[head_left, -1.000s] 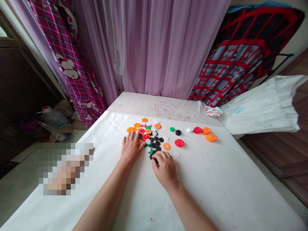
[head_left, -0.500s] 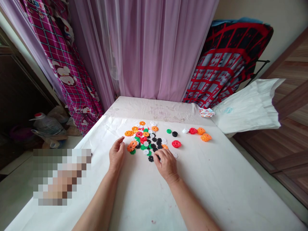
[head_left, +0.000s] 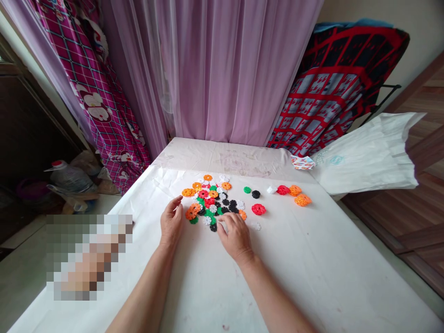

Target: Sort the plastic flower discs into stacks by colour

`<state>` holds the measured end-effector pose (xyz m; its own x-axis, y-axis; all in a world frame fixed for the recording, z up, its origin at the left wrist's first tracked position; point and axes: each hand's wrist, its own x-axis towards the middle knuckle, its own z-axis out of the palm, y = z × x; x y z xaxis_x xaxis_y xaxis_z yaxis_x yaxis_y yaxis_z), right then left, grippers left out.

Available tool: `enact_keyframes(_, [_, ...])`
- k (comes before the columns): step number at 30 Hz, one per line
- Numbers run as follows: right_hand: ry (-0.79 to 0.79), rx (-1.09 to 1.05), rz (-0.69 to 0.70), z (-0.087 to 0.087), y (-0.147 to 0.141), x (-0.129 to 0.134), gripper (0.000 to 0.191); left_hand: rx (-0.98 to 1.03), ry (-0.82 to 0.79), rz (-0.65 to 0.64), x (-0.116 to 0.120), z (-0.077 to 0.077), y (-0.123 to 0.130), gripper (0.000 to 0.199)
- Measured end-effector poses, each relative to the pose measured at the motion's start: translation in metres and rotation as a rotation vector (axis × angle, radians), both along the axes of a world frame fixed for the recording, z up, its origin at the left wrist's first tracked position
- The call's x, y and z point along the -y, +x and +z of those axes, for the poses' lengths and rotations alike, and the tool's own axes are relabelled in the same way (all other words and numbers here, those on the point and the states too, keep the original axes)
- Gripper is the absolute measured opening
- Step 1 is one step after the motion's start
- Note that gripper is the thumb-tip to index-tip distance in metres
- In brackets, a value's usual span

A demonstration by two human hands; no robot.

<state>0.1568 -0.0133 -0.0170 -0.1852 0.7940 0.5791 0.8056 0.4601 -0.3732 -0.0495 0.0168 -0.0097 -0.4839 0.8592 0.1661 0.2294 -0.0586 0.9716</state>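
Note:
A pile of flower-shaped plastic discs (head_left: 209,202), orange, red, green, black and white, lies on the white-covered table (head_left: 194,286). My left hand (head_left: 171,221) rests at the pile's left side, fingers loosely curved with the thumb apart; nothing shows in it. Over the pile's lower right edge, my right hand (head_left: 236,232) reaches with bent fingers and the thumb spread from them. Its fingertips are close to the black and white discs, and some discs beneath are hidden. A black disc (head_left: 213,227) lies just left of its thumb.
Right of the pile sit a red cluster (head_left: 258,209), a green stack (head_left: 247,189), a black stack (head_left: 255,194) and rounded orange clusters (head_left: 303,200). A white bag (head_left: 367,155) stands at the right edge, beside a small patterned packet (head_left: 302,162). A blurred patch covers the left edge.
My right hand has shifted slightly left and its thumb has opened away from the fingers. A black disc near the thumb moved a little left. The left hand stays beside the pile.

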Motion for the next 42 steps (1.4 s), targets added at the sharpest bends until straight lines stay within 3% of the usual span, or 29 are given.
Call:
enact_keyframes(7, [-0.056,0.072,-0.060,0.001,-0.035,-0.007,0.012,-0.023,0.010,-0.007,-0.002,-0.003,-0.001,0.033])
enact_keyframes(15, [-0.105,0.056,-0.062,-0.006,-0.036,-0.012,0.012,-0.008,-0.025,-0.009,-0.002,0.004,0.002,0.033])
enact_keyframes(20, [-0.085,-0.086,-0.075,-0.005,-0.036,-0.010,0.022,-0.023,-0.032,-0.015,-0.003,0.002,0.000,0.033])
enact_keyframes(25, [0.010,-0.159,-0.093,-0.005,0.010,0.001,0.022,-0.037,-0.052,-0.008,-0.002,0.003,-0.001,0.032])
enact_keyframes(28, [0.056,-0.180,-0.273,-0.011,0.062,0.008,0.020,-0.054,-0.091,-0.006,-0.001,0.004,0.000,0.034])
enact_keyframes(31, [0.002,-0.181,-0.397,-0.016,0.100,0.013,0.021,-0.071,-0.102,-0.003,-0.002,0.004,0.001,0.034])
enact_keyframes(34, [-0.069,-0.178,-0.384,-0.017,0.109,0.014,0.021,-0.067,-0.098,-0.005,-0.002,0.005,0.002,0.034])
enact_keyframes(42, [-0.082,-0.136,-0.366,-0.016,0.100,0.013,0.023,-0.080,-0.142,0.001,0.001,0.014,0.005,0.036])
